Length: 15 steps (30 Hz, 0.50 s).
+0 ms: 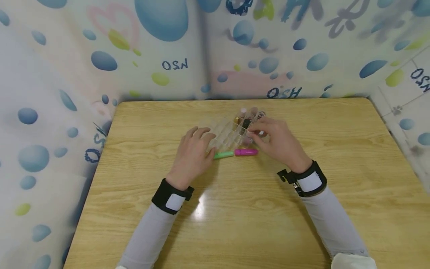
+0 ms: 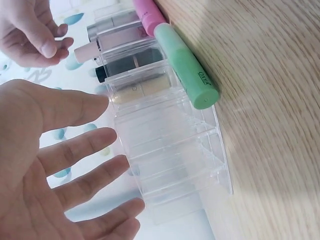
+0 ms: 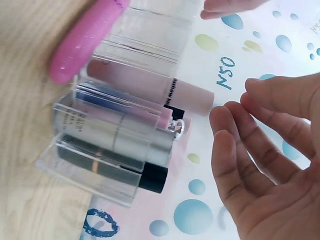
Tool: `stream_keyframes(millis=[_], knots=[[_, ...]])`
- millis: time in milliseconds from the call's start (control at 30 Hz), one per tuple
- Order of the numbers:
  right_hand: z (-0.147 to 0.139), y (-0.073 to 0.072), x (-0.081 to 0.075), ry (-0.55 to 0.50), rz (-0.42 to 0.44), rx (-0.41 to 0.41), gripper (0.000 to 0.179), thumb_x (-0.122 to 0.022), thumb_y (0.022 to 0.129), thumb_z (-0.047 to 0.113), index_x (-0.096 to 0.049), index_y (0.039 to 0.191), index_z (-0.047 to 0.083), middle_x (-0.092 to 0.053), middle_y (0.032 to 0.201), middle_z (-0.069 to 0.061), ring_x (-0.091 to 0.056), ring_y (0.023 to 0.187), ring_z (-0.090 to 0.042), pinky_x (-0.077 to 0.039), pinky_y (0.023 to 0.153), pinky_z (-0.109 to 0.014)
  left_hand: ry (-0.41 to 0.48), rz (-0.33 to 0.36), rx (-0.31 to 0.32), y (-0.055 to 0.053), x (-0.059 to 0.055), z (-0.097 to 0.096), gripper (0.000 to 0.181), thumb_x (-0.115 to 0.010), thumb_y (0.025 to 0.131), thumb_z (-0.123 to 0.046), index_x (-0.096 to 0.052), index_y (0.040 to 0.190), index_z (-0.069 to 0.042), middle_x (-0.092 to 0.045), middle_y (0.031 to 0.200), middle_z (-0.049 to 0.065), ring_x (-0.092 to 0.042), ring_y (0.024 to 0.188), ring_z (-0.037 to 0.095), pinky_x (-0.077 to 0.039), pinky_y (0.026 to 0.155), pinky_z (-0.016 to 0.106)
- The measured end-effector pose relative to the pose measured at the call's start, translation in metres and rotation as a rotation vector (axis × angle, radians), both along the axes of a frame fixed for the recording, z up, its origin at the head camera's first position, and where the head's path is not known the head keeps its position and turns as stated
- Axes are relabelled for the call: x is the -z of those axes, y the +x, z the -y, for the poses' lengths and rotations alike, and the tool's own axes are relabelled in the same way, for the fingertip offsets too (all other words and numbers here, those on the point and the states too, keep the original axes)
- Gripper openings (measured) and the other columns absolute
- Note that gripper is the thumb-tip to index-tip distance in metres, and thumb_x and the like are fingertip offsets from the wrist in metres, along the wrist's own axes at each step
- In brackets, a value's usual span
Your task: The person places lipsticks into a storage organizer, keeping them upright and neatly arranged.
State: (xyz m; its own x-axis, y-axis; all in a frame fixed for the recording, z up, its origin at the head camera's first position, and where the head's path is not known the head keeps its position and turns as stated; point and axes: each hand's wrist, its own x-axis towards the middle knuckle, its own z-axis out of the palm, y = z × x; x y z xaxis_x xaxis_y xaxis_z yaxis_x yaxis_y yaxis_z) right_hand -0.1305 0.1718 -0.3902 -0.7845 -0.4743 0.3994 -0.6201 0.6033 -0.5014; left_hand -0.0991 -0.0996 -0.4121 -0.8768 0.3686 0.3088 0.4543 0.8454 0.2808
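Observation:
A clear plastic cosmetics organizer with slanted compartments stands on the table. My left hand is at its left side, fingers spread; the left wrist view shows nothing in its grasp. Beside its right part is my right hand, fingers loosely bent, with no held thing visible in the right wrist view. Lip-gloss-like tubes fill the right-hand compartments: a pale pink tube, a black-capped tube and a golden tube. In front lie a green tube and a magenta tube, end to end.
The wooden table extends around the organizer, its far edge close to a patterned wall covering. Inside the organizer, a silvery tube and another black-capped tube stand at the right end.

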Motion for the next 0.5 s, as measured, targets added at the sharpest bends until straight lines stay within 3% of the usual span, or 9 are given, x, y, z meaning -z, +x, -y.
stream_keyframes(millis=[267,500], knots=[[-0.008,0.011,0.011,0.047,0.051,-0.015,0.017,-0.073,0.093,0.01,-0.08,0.107,0.003,-0.076,0.1,-0.006,-0.068,0.083,-0.017,-0.059,0.071,-0.039,0.008,-0.048,0.035,0.002,-0.001,-0.008,0.03,-0.073,0.093,-0.021,-0.074,0.12,-0.008,-0.067,0.131,0.013,-0.059,0.118,0.039,-0.051,0.097,0.052],[-0.01,0.014,0.01,0.225,0.151,-0.021,0.02,-0.07,0.096,0.016,-0.08,0.11,0.006,-0.077,0.107,-0.008,-0.071,0.093,-0.021,-0.059,0.078,-0.041,0.008,-0.065,0.074,0.007,-0.001,-0.018,0.019,-0.073,0.092,-0.02,-0.076,0.107,-0.009,-0.071,0.111,0.009,-0.061,0.098,0.033,-0.053,0.08,0.043]])
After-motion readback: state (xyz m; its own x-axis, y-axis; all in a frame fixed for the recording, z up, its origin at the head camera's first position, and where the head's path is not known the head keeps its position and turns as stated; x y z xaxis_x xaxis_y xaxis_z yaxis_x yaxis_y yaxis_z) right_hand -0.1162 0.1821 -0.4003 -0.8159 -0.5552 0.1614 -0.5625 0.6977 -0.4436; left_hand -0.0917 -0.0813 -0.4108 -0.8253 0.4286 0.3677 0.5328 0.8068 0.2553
